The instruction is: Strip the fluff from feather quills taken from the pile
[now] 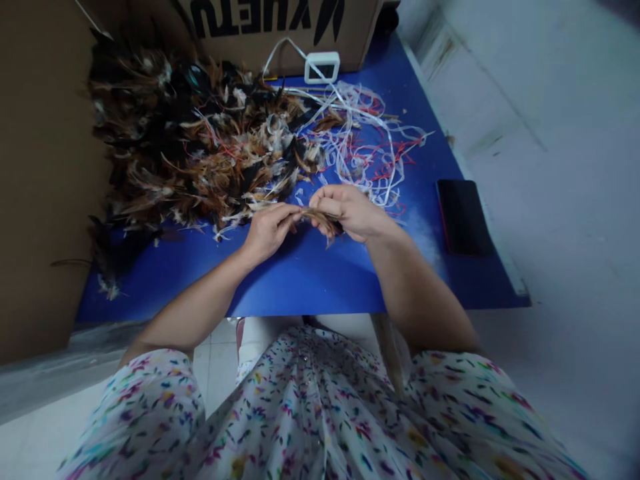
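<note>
Over the front part of the blue table, my two hands meet at a small bunch of brown feathers [325, 220]. My left hand [270, 231] pinches its narrow end between thumb and fingertips. Curled around the wider end is my right hand [350, 212], with the thumb and fingers closed on it. The feather tips fan out below the right fingers. Just beyond the left hand lies a large heap of brown, black and white feathers [200, 153].
Tangled white and red strings [370, 143] lie beyond my right hand. A small white device [322, 68] stands before a cardboard box [280, 40]. A dark phone [464, 217] rests on the blue table [310, 283] by the right wall. Another cardboard panel [45, 167] rises at left.
</note>
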